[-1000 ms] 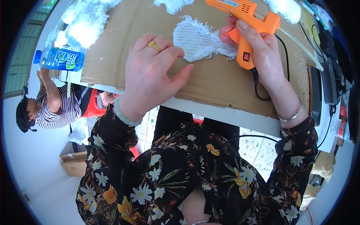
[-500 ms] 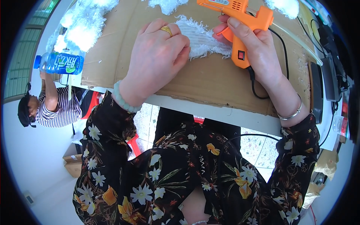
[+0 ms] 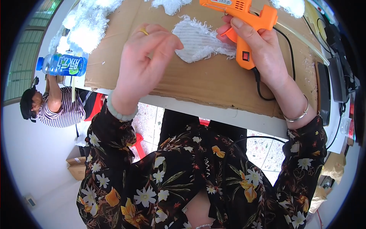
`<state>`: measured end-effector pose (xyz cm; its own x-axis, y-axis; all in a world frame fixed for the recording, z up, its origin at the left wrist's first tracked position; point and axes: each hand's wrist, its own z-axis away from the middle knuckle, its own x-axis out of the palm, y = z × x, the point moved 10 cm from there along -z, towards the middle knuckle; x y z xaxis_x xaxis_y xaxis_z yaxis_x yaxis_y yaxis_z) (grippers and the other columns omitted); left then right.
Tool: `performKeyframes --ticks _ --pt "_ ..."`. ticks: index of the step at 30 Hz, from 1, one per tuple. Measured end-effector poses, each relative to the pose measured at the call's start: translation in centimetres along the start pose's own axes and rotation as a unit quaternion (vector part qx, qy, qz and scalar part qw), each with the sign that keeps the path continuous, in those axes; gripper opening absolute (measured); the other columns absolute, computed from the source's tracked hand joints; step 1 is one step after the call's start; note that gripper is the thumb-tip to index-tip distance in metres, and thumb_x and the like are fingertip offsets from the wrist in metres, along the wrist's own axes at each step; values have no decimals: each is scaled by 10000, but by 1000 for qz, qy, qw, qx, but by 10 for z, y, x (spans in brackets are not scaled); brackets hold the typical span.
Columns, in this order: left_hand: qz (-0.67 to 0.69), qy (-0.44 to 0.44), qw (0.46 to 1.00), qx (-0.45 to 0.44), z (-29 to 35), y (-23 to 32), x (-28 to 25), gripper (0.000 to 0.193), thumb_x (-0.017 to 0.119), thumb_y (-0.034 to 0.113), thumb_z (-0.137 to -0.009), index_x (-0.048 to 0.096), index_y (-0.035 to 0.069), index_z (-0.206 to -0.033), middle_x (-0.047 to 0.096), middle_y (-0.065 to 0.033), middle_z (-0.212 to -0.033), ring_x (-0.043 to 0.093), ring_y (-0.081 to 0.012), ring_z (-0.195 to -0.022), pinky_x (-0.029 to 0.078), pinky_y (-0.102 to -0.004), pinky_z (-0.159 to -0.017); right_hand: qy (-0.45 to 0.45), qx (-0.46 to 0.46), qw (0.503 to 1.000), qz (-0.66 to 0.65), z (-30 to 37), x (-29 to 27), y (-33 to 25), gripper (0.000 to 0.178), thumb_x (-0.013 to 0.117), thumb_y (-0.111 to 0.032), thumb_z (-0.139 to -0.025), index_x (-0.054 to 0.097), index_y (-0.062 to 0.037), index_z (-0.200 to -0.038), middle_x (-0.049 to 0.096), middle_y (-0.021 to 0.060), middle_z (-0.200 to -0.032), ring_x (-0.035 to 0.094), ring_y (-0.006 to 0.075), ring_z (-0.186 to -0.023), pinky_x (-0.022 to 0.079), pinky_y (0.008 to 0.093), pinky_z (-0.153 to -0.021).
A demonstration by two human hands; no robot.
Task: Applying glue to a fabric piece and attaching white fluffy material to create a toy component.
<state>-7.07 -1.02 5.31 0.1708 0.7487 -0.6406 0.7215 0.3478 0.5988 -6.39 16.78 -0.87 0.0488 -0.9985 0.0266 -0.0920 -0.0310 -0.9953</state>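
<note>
Two hands: glue gun (image 3: pixel 244 26), fluffy white piece (image 3: pixel 198 40), bottle (image 3: pixel 63 65) aside.

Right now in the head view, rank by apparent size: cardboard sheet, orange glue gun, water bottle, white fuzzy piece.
1. cardboard sheet
2. orange glue gun
3. white fuzzy piece, close to the gun, unsure
4. water bottle

White table (image 3: pixel 213 113), cardboard sheet (image 3: pixel 213 82) on it, fluffy white pieces (image 3: pixel 198 40), plastic bottle (image 3: pixel 61 65) at left edge.

The glue gun (image 3: pixel 244 26) nozzle is cut off by the top edge.
</note>
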Motion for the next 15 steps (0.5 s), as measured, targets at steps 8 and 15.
performKeyframes --ticks 8,15 --pt "-184 -53 978 80 5 23 27 130 722 112 -696 633 53 -770 603 -61 -781 560 -258 -772 448 -368 -762 -4 9 1000 -6 -1 2 0 354 542 -264 -944 580 10 -1164 667 72 -988 615 122 -932 475 271 -854" --pt "-125 -62 988 72 -7 10 38 67 641 36 -684 580 52 -709 588 -65 -763 571 -263 -725 455 -382 -782 -1 0 1000 -7 -2 3 1 334 553 -244 -940 585 14 -1151 670 78 -972 622 128 -919 488 271 -839"
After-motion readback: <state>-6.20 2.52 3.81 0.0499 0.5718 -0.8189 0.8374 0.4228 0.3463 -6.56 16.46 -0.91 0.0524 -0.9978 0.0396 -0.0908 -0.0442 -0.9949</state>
